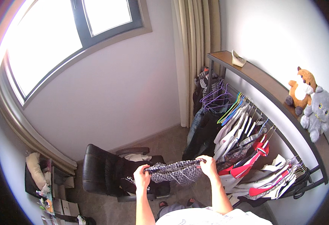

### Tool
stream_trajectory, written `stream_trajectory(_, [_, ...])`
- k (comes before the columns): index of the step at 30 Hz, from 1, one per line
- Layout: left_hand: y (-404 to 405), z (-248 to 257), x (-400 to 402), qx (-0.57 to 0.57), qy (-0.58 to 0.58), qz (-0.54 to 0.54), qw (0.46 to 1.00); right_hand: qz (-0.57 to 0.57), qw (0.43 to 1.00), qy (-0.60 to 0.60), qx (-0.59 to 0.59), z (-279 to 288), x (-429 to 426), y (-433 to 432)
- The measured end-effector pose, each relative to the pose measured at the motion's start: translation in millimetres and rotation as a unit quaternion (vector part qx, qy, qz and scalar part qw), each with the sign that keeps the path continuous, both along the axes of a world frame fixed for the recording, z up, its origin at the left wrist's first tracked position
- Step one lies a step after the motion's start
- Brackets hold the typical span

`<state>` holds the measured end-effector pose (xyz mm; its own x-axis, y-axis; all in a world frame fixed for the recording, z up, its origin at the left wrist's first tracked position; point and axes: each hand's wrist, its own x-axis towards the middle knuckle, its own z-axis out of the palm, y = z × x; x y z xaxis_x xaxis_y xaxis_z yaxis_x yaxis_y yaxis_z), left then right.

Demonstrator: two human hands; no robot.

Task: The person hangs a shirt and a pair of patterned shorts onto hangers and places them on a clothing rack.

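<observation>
A black-and-white patterned garment is stretched between my two hands, its top edge held up and the rest hanging below. My left hand grips its left corner, and my right hand grips the right corner. Beneath and to the left of the garment stands a black office chair, with dark clothes and a white cloth on its seat. To the right of my right hand, shirts hang on a clothes rack.
The rack's wooden top shelf carries two plush toys and a small beige object. Empty purple hangers hang near the beige curtain. A cluttered shelf unit stands at the lower left.
</observation>
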<state>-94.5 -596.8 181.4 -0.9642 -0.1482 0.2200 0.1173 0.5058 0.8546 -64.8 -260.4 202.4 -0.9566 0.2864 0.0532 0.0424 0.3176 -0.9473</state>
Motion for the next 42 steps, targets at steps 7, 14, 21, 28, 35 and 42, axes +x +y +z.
stream_trajectory(7, [42.8, 65.3, 9.0, -0.021, 0.013, -0.056, 0.998, 0.008, 0.993, 0.107, 0.051, 11.1, 6.1, 14.3])
stream_trajectory(14, [54.0, 65.6, -1.5, -0.123, 0.290, -0.038, 0.948, -0.140, 0.902, 0.369, 0.178, 23.6, 19.7, 3.7])
stream_trajectory(21, [24.9, -38.4, -6.4, -0.100, 0.047, -0.070, 0.991, -0.080, 0.978, 0.114, 0.155, -24.2, 19.4, -7.1])
stream_trajectory(28, [32.8, -10.2, 1.6, -0.074, 0.203, -0.130, 0.968, -0.105, 0.973, 0.120, 0.164, -40.6, 30.2, -25.2])
stream_trajectory(35, [14.0, -38.2, -3.1, -0.119, 0.095, -0.116, 0.982, -0.113, 0.962, 0.157, 0.191, -49.8, 30.0, -19.8])
stream_trajectory(42, [-1.7, -66.5, -9.4, -0.233, 0.030, -0.114, 0.965, -0.107, 0.937, -0.233, 0.238, -18.0, 34.5, -52.1])
